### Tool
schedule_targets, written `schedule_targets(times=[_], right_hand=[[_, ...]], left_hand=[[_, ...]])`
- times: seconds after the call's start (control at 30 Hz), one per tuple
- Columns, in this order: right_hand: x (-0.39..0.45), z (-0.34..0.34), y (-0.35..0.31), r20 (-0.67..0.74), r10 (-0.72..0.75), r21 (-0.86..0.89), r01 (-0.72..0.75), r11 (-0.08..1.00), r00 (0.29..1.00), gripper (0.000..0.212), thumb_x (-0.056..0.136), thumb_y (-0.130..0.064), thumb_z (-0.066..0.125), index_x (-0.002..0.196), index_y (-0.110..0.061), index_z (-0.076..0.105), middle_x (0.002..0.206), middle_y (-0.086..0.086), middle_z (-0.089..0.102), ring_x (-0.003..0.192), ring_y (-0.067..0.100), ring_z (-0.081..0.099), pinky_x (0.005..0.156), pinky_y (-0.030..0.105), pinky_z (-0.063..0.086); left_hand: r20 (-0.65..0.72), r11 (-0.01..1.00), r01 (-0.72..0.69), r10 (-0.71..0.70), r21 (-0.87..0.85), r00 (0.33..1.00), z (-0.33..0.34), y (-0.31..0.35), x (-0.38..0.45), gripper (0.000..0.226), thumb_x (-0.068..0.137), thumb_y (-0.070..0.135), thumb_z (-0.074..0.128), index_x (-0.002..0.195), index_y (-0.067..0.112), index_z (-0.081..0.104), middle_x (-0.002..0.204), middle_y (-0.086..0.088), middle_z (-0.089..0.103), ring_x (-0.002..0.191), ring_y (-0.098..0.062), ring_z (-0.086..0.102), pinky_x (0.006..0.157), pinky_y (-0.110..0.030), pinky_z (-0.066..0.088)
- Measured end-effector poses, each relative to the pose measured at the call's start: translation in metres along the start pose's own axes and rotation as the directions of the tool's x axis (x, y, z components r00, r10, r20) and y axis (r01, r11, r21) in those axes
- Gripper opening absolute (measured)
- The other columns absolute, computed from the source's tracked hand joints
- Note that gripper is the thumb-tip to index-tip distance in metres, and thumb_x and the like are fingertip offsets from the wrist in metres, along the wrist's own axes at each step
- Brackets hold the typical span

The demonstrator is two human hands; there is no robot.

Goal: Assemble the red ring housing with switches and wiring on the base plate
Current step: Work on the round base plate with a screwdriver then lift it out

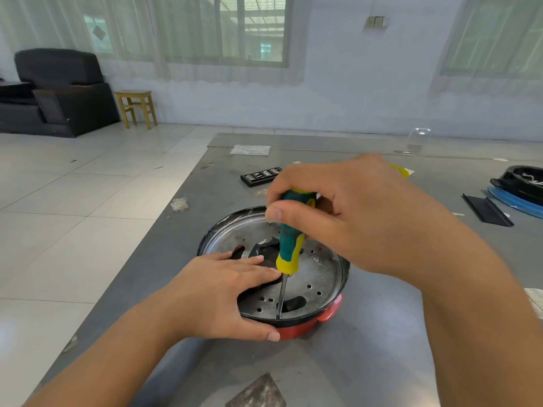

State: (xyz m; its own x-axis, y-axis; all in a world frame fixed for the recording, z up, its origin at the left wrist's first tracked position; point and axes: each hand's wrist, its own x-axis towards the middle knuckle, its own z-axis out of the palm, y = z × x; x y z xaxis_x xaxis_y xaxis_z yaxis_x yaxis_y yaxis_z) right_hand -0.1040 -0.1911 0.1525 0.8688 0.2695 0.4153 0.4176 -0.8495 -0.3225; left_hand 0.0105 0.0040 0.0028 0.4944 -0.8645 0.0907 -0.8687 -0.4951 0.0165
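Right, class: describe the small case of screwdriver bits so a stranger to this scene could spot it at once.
Start at the grey table and find the round metal plate on its red ring. Look past it, toward the far edge, just left of the right hand. The bit case is the flat black tray with rows of silvery bits, unlike the plain black strip far right.

Brightness: bright, even daylight, no dim zones.
Source: curtained windows [223, 30] on the far wall; second window [496, 39] at upper right.
Glare: floor tiles [58, 230] washed near white; soft sheen on the grey table [367, 333]; small highlights on the metal plate [320, 271].
Shadows: weak and diffuse, just under the left hand [223, 295] and right hand [352, 212].
Focus: centre fairly sharp; far wall and sofa [55, 92] soft and slightly smeared.
Distortion: wide-angle; forearms stretched at the lower edge, table edges bowed.
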Motion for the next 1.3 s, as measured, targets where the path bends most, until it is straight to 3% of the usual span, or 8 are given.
schedule_targets(times=[0.1, 0.2, 0.37, 0.57, 0.67, 0.9, 1.2, 1.3], right_hand=[[0.001, 0.004, -0.001, -0.014, 0.032, -0.068, -0.033, 0.997, 0.999, 0.033, 0.096, -0.052, 0.042, 0.102, -0.032, 0.067, 0.070, -0.005, 0.068, 0.072, 0.009, 0.061, 0.068, 0.026, 0.047], [0.001, 0.005, 0.001, -0.007, 0.049, -0.063, -0.049, 0.997, 0.999, 0.027, 0.100, -0.045, 0.045, 0.112, -0.033, 0.065, 0.075, -0.005, 0.069, 0.069, 0.007, 0.059, 0.063, 0.019, 0.045], [-0.007, -0.009, 0.010, 0.178, 0.084, 0.117, -0.106, 0.987, 0.980, 0.048, 0.102, -0.025, 0.050, 0.140, -0.054, 0.045, 0.117, -0.005, 0.072, 0.070, 0.007, 0.068, 0.073, 0.028, 0.058], [-0.008, -0.011, 0.013, 0.190, 0.077, 0.146, -0.106, 0.984, 0.979, 0.041, 0.097, -0.040, 0.056, 0.132, -0.060, 0.048, 0.101, -0.005, 0.075, 0.083, 0.022, 0.076, 0.083, 0.044, 0.060], [-0.007, -0.008, 0.014, 0.142, 0.081, 0.120, -0.099, 0.988, 0.986, 0.029, 0.093, -0.048, 0.057, 0.122, -0.052, 0.055, 0.087, 0.005, 0.075, 0.080, 0.022, 0.075, 0.076, 0.042, 0.058], [-0.005, -0.002, 0.013, 0.055, -0.001, 0.034, -0.001, 0.999, 0.999, 0.016, 0.093, -0.043, 0.062, 0.107, -0.036, 0.060, 0.069, -0.007, 0.064, 0.060, 0.007, 0.059, 0.058, 0.019, 0.044], [-0.001, 0.005, 0.011, 0.044, -0.024, 0.018, 0.024, 1.000, 0.999, 0.015, 0.095, -0.041, 0.061, 0.109, -0.035, 0.058, 0.081, -0.006, 0.064, 0.075, 0.009, 0.059, 0.065, 0.023, 0.046], [-0.003, -0.002, 0.014, -0.019, 0.014, 0.038, -0.013, 0.999, 1.000, 0.017, 0.095, -0.046, 0.062, 0.110, -0.038, 0.059, 0.079, -0.006, 0.066, 0.069, 0.011, 0.064, 0.062, 0.029, 0.051]], left_hand=[[-0.007, 1.000, 0.009, -0.009, 0.002, 1.000, 0.001, -0.001, 0.001, 0.101, 0.072, 0.104, 0.032, 0.158, 0.051, 0.033, 0.160, 0.039, 0.032, 0.151, 0.014, 0.018, 0.128, -0.020, 0.011], [0.012, 1.000, 0.019, -0.019, -0.005, 1.000, 0.000, 0.000, 0.001, 0.103, 0.071, 0.105, 0.031, 0.159, 0.051, 0.030, 0.160, 0.040, 0.029, 0.151, 0.018, 0.012, 0.130, -0.026, 0.011], [0.039, 1.000, 0.029, -0.029, -0.006, 0.999, -0.001, 0.000, 0.002, 0.104, 0.070, 0.105, 0.030, 0.159, 0.053, 0.026, 0.160, 0.042, 0.024, 0.139, 0.028, -0.011, 0.124, -0.016, -0.004], [0.043, 1.000, 0.019, -0.019, -0.005, 0.999, -0.001, 0.000, 0.001, 0.101, 0.072, 0.104, 0.033, 0.159, 0.053, 0.028, 0.161, 0.041, 0.026, 0.145, 0.025, 0.002, 0.130, -0.023, 0.005], [0.030, 1.000, 0.023, -0.023, -0.013, 0.999, -0.001, 0.000, 0.001, 0.102, 0.070, 0.104, 0.032, 0.159, 0.055, 0.026, 0.159, 0.044, 0.023, 0.126, 0.037, -0.019, 0.116, -0.009, -0.010], [0.030, 1.000, 0.014, -0.014, 0.007, 0.999, -0.001, 0.002, 0.000, 0.102, 0.072, 0.104, 0.031, 0.160, 0.052, 0.027, 0.161, 0.041, 0.027, 0.150, 0.019, 0.006, 0.130, -0.026, 0.009], [-0.006, 1.000, 0.010, -0.010, 0.000, 1.000, 0.001, 0.000, 0.000, 0.101, 0.073, 0.103, 0.033, 0.159, 0.051, 0.031, 0.160, 0.039, 0.031, 0.150, 0.018, 0.012, 0.130, -0.028, 0.013], [-0.016, 1.000, 0.006, -0.007, -0.011, 1.000, 0.001, -0.001, -0.001, 0.103, 0.070, 0.104, 0.033, 0.159, 0.053, 0.030, 0.159, 0.040, 0.030, 0.147, 0.021, 0.002, 0.126, -0.017, 0.001]])
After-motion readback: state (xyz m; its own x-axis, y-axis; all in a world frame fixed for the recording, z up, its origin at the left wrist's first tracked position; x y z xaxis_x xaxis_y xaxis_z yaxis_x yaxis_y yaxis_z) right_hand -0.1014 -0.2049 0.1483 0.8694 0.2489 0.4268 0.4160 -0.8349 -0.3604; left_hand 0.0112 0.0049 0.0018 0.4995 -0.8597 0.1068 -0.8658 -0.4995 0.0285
